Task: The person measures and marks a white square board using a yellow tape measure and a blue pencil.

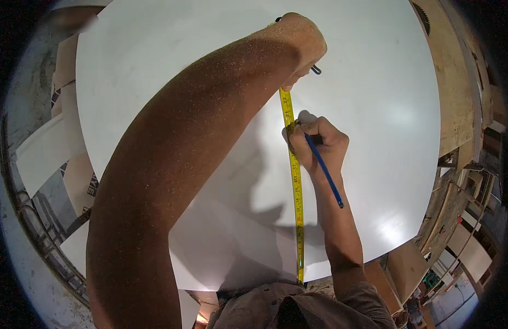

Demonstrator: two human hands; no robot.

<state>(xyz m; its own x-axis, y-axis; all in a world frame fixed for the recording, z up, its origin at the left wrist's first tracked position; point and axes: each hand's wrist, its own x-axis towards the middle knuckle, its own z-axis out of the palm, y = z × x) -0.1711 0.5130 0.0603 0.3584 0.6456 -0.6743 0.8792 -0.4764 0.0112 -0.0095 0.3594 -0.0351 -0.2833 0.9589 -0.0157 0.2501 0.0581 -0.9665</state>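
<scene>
Probably marking: my right grip (333, 143) pinches the blue pencil (324, 171) beside the yellow tape measure (296, 186); my left grip (308, 44), farther ahead, clasps it, next stroke needing steadiness.

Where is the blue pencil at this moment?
In the head view, the blue pencil is right of centre, held in the right hand over the white board, just right of the yellow tape measure.
</scene>
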